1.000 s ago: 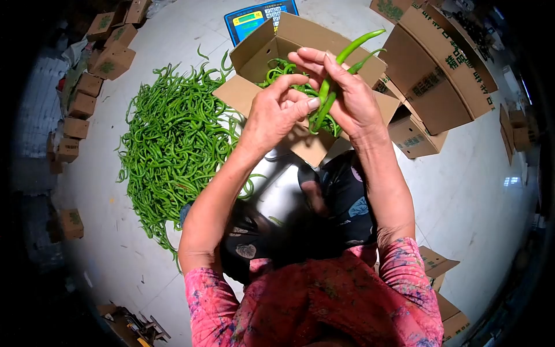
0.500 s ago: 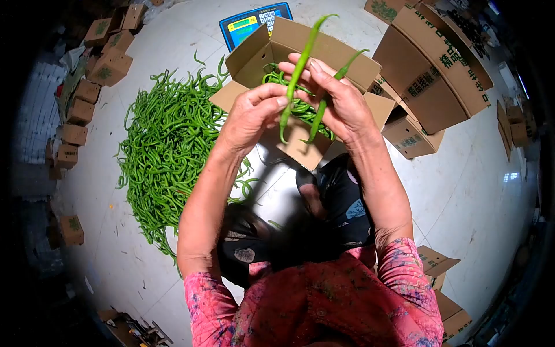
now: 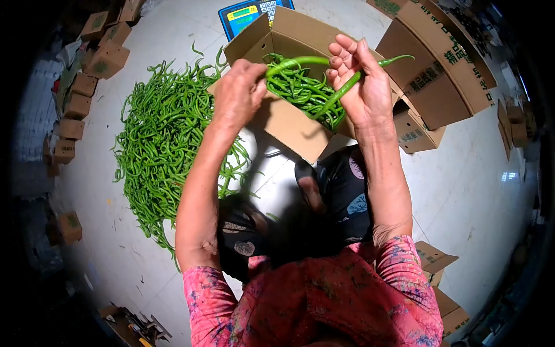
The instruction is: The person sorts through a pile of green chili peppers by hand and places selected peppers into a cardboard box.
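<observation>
Head view: your open brown cardboard box [image 3: 293, 128], near flap folded outward, holds a tangle of slim, glossy green peppers [image 3: 298, 91]. By its left edge, your left hand [image 3: 239, 92] pinches one end of a long, curved green pepper [image 3: 300, 62] reaching your half-curled right hand [image 3: 361, 81], whose thumb clamps a straighter green pepper [image 3: 340, 95] slanting above the box's right side.

Produce packing room: heaped green peppers [image 3: 165, 141], cardboard boxes [image 3: 407, 63], digital scale [image 3: 245, 19]

Left hand [image 3: 238, 95] hiding its grip, keypad device [image 3: 236, 26] cut off above
</observation>
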Motion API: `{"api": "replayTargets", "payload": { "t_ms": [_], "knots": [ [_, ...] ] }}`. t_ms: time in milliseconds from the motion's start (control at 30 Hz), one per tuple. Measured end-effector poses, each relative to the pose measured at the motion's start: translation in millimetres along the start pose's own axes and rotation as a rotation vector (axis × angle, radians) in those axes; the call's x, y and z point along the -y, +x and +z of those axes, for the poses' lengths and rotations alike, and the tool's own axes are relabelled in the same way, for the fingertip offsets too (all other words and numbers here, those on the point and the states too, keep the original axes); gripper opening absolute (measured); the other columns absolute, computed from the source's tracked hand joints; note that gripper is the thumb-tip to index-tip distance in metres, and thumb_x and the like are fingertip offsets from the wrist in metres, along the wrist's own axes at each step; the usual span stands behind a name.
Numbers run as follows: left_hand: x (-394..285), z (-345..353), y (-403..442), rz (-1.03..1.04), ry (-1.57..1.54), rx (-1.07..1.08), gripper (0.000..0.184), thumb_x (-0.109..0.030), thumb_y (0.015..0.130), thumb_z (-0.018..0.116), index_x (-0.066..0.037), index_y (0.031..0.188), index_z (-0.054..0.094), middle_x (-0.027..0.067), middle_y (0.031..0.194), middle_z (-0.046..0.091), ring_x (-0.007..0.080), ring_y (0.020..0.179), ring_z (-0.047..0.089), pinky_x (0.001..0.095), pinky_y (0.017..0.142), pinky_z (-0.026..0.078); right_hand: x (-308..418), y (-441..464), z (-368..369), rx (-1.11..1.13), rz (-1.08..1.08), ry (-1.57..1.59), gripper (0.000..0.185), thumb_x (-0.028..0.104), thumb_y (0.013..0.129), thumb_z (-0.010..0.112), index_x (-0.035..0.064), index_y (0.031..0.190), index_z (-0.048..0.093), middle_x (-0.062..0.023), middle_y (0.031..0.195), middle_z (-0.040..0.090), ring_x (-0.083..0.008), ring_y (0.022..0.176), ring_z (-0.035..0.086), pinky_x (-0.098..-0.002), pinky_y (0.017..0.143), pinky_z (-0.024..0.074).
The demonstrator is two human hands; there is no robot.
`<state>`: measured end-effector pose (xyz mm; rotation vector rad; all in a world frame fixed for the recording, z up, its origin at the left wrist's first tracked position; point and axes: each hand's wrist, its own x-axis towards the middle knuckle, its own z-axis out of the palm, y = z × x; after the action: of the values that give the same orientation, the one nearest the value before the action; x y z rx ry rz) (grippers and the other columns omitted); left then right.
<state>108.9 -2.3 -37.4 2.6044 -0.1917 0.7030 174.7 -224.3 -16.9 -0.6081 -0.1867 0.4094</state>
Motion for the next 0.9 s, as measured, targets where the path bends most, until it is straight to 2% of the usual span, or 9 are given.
{"api": "replayTargets", "payload": {
  "t_ms": [267,300,567,667,700,733,800,867,900],
  "knots": [
    [-51.9,-21.9,6.4,-0.161,-0.519,0.075,0.030,-0.019,0.081,0.071,-0.005,0.108,0.067,0.0087,0.094,0.065,0.0154,0.083,0.062,0.0290,0.073,0.051,-12.7,-0.5,8.5,-0.101,0.014,-0.094,0.034,0.030,0.100,0.047,-0.0004,0.112,0.057,-0.0113,0.103,0.064,-0.0150,0.091,0.060,-0.0268,0.079,0.0514],
    [-63.1,-20.6,5.0,-0.104,-0.591,0.082,0.030,-0.020,0.078,0.073,-0.003,0.103,0.068,0.0086,0.085,0.062,0.0140,0.072,0.059,0.0291,0.062,0.049,-17.9,0.0,8.7,-0.073,0.024,-0.105,0.034,0.030,0.100,0.047,-0.0002,0.111,0.057,-0.0115,0.105,0.064,-0.0147,0.092,0.061,-0.0256,0.079,0.0514],
    [-56.2,-1.7,-8.4,-0.406,-0.891,0.314,0.011,-0.010,0.083,0.066,-0.003,0.091,0.066,-0.0042,0.070,0.055,0.0043,0.064,0.048,0.0212,0.059,0.041,-33.3,-14.9,27.1,0.006,0.157,-0.386,0.047,0.025,0.092,0.063,-0.0054,0.124,0.050,-0.0118,0.115,0.058,-0.0165,0.105,0.056,-0.0292,0.093,0.0466],
    [-43.7,-13.9,-2.8,-0.525,-0.933,0.183,0.012,-0.015,0.085,0.066,-0.007,0.094,0.064,-0.0040,0.078,0.059,0.0041,0.066,0.050,0.0198,0.057,0.039,-31.2,-16.0,27.3,0.270,0.171,-1.026,0.056,0.032,0.085,0.069,-0.0012,0.125,0.050,-0.0091,0.107,0.061,-0.0173,0.099,0.059,-0.0304,0.083,0.0488],
    [-37.9,-14.1,-0.3,-0.526,-0.859,0.079,0.013,-0.016,0.085,0.067,-0.007,0.093,0.064,-0.0045,0.076,0.060,0.0036,0.064,0.050,0.0195,0.055,0.039,-27.1,-26.4,41.3,0.262,0.183,-1.246,0.051,0.030,0.083,0.069,0.0005,0.121,0.053,-0.0085,0.096,0.063,-0.0199,0.086,0.063,-0.0338,0.074,0.0508],
    [-30.0,-16.9,1.6,-0.544,-0.766,0.012,0.013,-0.014,0.084,0.069,-0.006,0.093,0.064,-0.0043,0.076,0.060,0.0033,0.063,0.050,0.0192,0.056,0.039,-29.5,-32.2,44.3,0.393,-0.012,-1.557,0.047,0.029,0.080,0.070,0.0019,0.116,0.056,-0.0105,0.089,0.063,-0.0262,0.077,0.063,-0.0377,0.067,0.0507],
    [-16.7,-20.2,6.2,-0.451,-0.716,-0.100,0.012,-0.011,0.084,0.069,-0.005,0.093,0.065,-0.0041,0.075,0.059,0.0035,0.063,0.049,0.0190,0.057,0.039,-44.9,-42.3,38.4,0.586,-0.003,-1.860,0.037,0.025,0.081,0.067,0.0022,0.108,0.058,-0.0142,0.087,0.064,-0.0321,0.079,0.063,-0.0397,0.067,0.0496],
    [-15.2,-18.5,9.9,-0.337,-0.475,-0.170,0.012,-0.006,0.084,0.069,-0.002,0.094,0.065,-0.0018,0.075,0.060,0.0044,0.063,0.050,0.0214,0.056,0.042,-46.0,-62.3,24.2,0.950,-0.362,-1.770,0.028,0.021,0.082,0.065,0.0020,0.101,0.058,-0.0150,0.087,0.065,-0.0329,0.083,0.064,-0.0430,0.070,0.0492],
    [-17.3,-15.6,11.6,-0.279,-0.395,-0.181,0.013,-0.006,0.083,0.069,-0.001,0.095,0.065,-0.0005,0.075,0.060,0.0052,0.064,0.051,0.0224,0.056,0.043,-66.4,-63.5,31.5,1.050,-0.019,-1.875,0.025,0.019,0.081,0.064,0.0008,0.097,0.057,-0.0153,0.085,0.064,-0.0320,0.083,0.064,-0.0439,0.074,0.0486]
  ]
}}
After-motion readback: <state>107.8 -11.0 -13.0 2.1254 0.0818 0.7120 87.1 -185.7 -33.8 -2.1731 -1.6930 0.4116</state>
